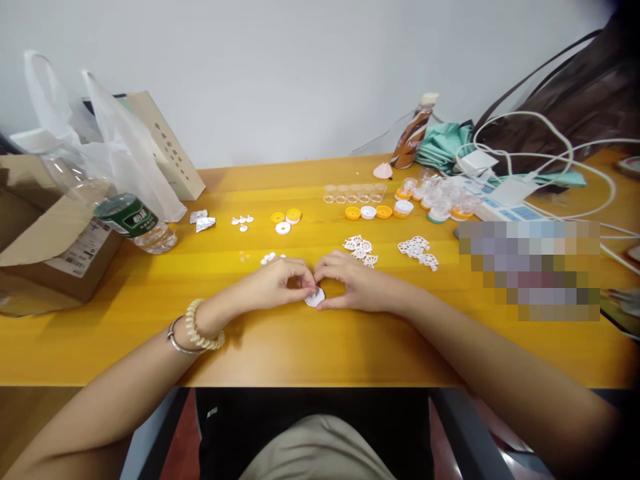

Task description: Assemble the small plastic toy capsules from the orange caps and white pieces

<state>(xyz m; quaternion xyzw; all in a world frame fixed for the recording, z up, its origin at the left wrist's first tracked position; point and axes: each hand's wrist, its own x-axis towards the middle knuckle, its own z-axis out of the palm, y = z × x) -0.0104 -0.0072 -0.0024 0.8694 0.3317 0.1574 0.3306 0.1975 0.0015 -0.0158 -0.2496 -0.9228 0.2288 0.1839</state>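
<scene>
Being steadied right at the middle, between both hands and just above the bare front of the surface (280, 353), is a small white disc (315, 299)! By the right hand (353, 283) it is held, its grip curved into a ring, with the thumb set at the disc's near right side and the forefinger bent over the far side. By the left hand (280, 283) the upper edge is met, fingertips drawn together; whether the disc or some tinier part is pinched there cannot be told, so covered is the spot. Neither hand is nearer: the disc is reached from both sides, lying to the left of the right palm and to the right of the left palm. No long axis is offered by so round a shape, and its exact tilt cannot be made out. Beyond the left hand, small white pieces (270, 257) are partly hidden by the knuckles; past the right hand, white lattice pieces (361, 249) are heaped, with clear cups (353, 194) lined up farther back.
</scene>
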